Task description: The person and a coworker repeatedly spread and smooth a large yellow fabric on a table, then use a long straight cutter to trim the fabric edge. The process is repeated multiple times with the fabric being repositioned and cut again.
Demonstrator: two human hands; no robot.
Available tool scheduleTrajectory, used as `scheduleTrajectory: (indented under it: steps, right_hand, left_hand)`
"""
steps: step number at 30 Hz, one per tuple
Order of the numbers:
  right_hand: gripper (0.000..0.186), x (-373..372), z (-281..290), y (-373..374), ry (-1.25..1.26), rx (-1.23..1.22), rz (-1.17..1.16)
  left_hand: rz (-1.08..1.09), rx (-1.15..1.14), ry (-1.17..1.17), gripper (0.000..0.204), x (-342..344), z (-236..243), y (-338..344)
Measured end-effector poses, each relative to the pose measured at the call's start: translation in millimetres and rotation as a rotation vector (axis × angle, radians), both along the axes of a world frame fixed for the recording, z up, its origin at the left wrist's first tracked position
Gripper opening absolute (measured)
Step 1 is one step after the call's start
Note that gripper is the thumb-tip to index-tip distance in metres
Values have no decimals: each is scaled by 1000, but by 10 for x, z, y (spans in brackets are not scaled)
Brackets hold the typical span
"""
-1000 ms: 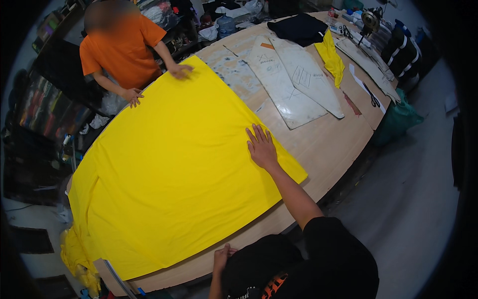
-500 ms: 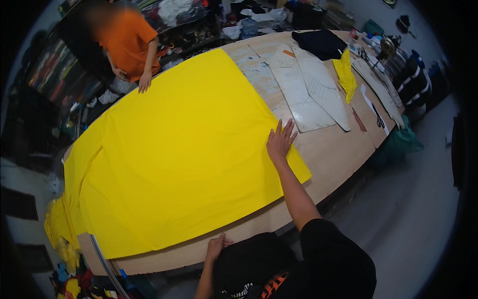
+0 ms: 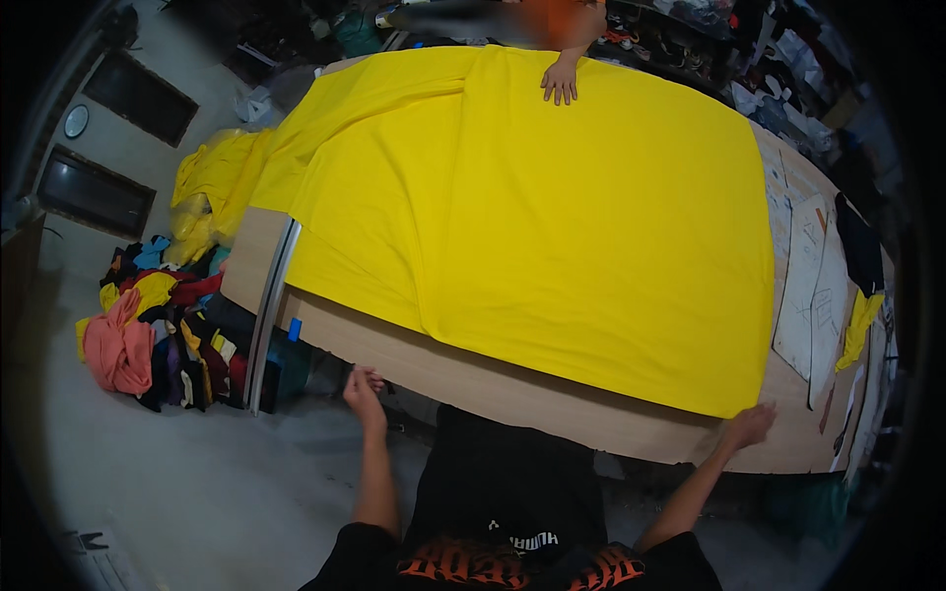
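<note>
A wide sheet of bright yellow fabric [image 3: 601,227] lies over the table, with folds and ridges running through its left half. At its near right corner is my right hand [image 3: 751,426], fingers stretched out low over the tabletop and touching or nearly touching the fabric edge. My left hand [image 3: 366,391] hovers just off the table's near edge, its fingers loosely curled and apart with nothing visible in them. Across the table, another person's hand [image 3: 561,79] rests flat on the fabric's far edge.
The wooden table [image 3: 611,433] shows along the near side. A metal rail [image 3: 273,310] crosses its left end. Piled clothes [image 3: 123,345] and bagged yellow fabric [image 3: 222,172] lie at left. Pattern boards [image 3: 808,315], dark cloth [image 3: 859,241] and a yellow scrap [image 3: 860,330] are at right.
The view has swung left. My right hand has come from the fabric's right edge to its near right corner. My left hand has moved away from my body toward the left.
</note>
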State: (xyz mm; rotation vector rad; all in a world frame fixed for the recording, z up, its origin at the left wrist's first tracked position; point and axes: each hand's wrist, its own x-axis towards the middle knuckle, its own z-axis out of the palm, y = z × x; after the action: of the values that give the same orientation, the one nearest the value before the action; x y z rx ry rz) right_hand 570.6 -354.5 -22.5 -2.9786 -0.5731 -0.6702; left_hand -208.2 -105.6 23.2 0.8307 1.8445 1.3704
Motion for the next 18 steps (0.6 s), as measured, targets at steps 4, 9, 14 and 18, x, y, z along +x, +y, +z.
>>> scheduleTrajectory:
  steps: [4, 9, 14, 18]
  right_hand:
    - [41, -1829, 260, 1051, 286, 573, 463]
    - [55, -4644, 591, 2241, 784, 367, 1011]
    - [77, -6077, 620, 2850, 652, 48, 997]
    - [77, -6163, 544, 2848, 686, -2, 781]
  left_hand:
    - [73, 111, -54, 37, -1129, 61, 993]
    - [-68, 42, 303, 41, -2444, -50, 2686]
    - [-143, -123, 721, 56, -3009, -329, 3738]
    - [-236, -390, 742, 77, -2931, -380, 4301]
